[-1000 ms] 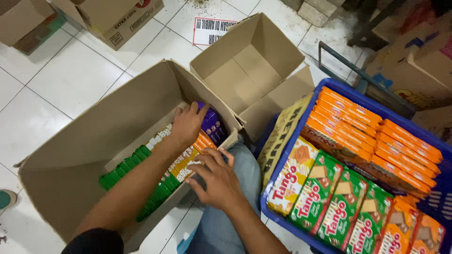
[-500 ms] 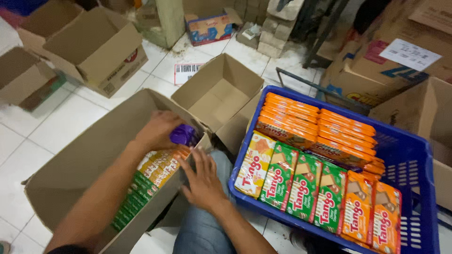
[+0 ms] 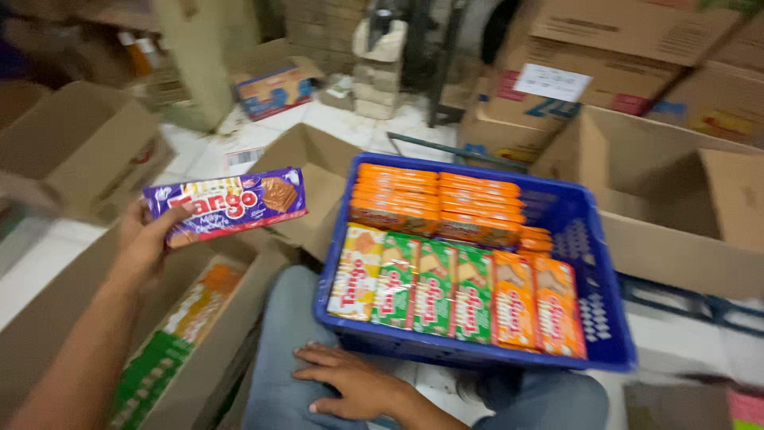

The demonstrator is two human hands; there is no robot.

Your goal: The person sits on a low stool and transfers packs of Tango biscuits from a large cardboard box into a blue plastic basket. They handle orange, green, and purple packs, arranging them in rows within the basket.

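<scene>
Purple wrapping marks the wafer pack point(image 3: 227, 205) that the left hand point(image 3: 147, 243) holds up, fingers curled around its left end, well above the long cardboard box point(image 3: 203, 334) below that hand. Inside that box, orange and green packs point(image 3: 171, 342) lie in a row, blurred, their lower end cut off by the frame edge. The right hand point(image 3: 358, 386) rests flat and spread on the person's jeans-clad thigh point(image 3: 286, 350), holding nothing; its wrist runs out of the picture. Just beyond the right hand stands a blue plastic crate point(image 3: 605, 318), filled with upright packs in yellow, green and orange point(image 3: 458, 291) in front and flat orange packs point(image 3: 438, 199) stacked behind. Between the two hands, farther off, an open cardboard box point(image 3: 314, 183) is partly hidden by the purple pack. Other cartons point(image 3: 676, 207) to the right of the crate are soft with motion blur.
</scene>
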